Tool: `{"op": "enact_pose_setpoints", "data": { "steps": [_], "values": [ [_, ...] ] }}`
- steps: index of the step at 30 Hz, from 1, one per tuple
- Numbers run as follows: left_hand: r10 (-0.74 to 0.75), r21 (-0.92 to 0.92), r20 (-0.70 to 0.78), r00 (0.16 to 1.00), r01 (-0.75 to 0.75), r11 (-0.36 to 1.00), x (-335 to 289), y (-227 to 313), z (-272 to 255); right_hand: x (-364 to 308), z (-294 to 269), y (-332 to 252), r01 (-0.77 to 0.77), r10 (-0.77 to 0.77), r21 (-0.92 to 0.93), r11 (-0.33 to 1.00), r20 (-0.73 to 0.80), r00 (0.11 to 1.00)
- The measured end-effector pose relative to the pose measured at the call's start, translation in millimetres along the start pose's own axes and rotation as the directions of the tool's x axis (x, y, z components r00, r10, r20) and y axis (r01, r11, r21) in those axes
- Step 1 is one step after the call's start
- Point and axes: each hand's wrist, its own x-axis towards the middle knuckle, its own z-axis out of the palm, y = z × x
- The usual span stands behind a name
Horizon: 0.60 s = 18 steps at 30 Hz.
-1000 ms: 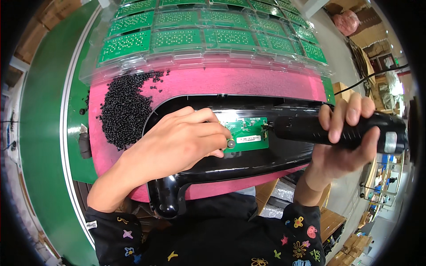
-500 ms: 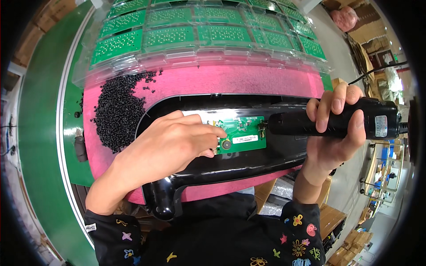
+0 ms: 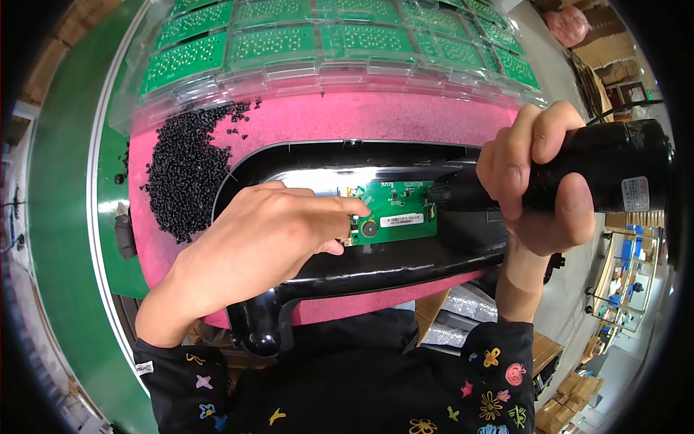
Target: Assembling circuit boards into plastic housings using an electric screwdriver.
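A green circuit board [image 3: 400, 210] lies inside a long black plastic housing [image 3: 311, 289]. My left hand [image 3: 271, 231] is closed at the board's left end, with its index finger and thumb on that edge and the other fingers curled. My right hand [image 3: 538, 173] is wrapped around a black electric screwdriver [image 3: 607, 166]. The tool slants from upper right down to the board, and its narrow end points at the right edge. The bit's tip is too dark and small to make out, so I cannot tell whether it touches a screw.
A heap of small black screw-like parts [image 3: 184, 181] lies on the pink mat [image 3: 303, 119], left of the housing. Clear plastic trays [image 3: 289, 72] of green circuit boards [image 3: 275, 43] are stacked behind. A black cord [image 3: 625, 108] runs off at the right.
My right hand has lifted the screwdriver's rear end, so the tool is now tilted more steeply and nearer to me. My left hand stays at the board's left end.
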Motion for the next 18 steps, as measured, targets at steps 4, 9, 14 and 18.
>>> {"op": "enact_pose_setpoints", "data": {
  "steps": [4, 9, 14, 18],
  "values": [
    [0.007, 0.008, -0.002, 1.0, -0.007, 1.0, -1.1, 0.0, -0.8, -2.0, 0.9, 3.9, 0.028, -0.028, 0.011, 1.0, -0.008, 1.0],
    [0.032, 0.033, -0.011, 0.999, -0.031, 0.999, -2.1, -0.1, 0.0, -2.1, 4.3, 7.7, 0.045, -0.045, 0.02, 0.999, 0.011, 0.999],
    [0.053, 0.057, -0.017, 0.998, -0.052, 0.997, -5.9, -1.5, 0.2, -4.2, 2.9, 8.8, 0.087, -0.089, 0.06, 0.994, 0.03, 0.996],
    [0.182, 0.116, -0.032, 0.983, -0.177, 0.977, -1.0, -1.2, -1.8, -12.7, 11.0, -15.6, 0.25, -0.254, 0.248, 0.936, -0.016, 0.967]
  ]
}}
